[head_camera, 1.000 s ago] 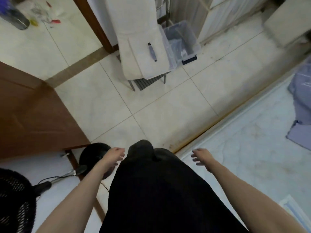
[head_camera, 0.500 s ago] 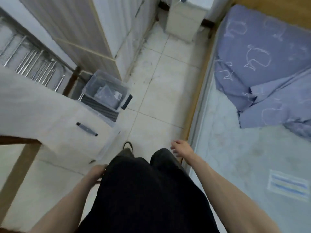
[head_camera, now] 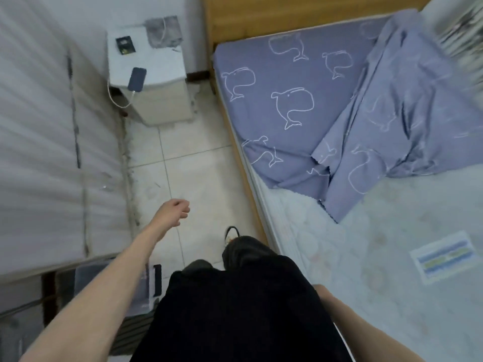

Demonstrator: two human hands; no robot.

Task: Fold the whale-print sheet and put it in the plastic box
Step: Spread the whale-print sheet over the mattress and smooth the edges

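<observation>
Now we see the left hand (head_camera: 175, 210) loosely curled, holding nothing, mid-frame over floor tiles; the right hand hides behind dark clothing. Upper right, the whale-print sheet (head_camera: 326, 108) lies rumpled on the mattress (head_camera: 392, 244); the plastic box (head_camera: 141, 291) sits lower left.

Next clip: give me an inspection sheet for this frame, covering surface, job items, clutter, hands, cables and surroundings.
Surface: pale quilted mattress, bare at the near end, with a striped label on it.
Job items: blue-purple whale-print sheet lies crumpled and unfolded across the far end of the mattress; clear plastic box sits low on the left, partly hidden by the left forearm.
Clutter: dark phone and small dark card on the white bedside cabinet.
Hands: left hand loosely curled over the floor, holding nothing; right hand hidden behind the dark clothing.
Cables: white cable hangs from the phone.
Surroundings: tiled floor, wooden headboard, white panelled wall.
</observation>
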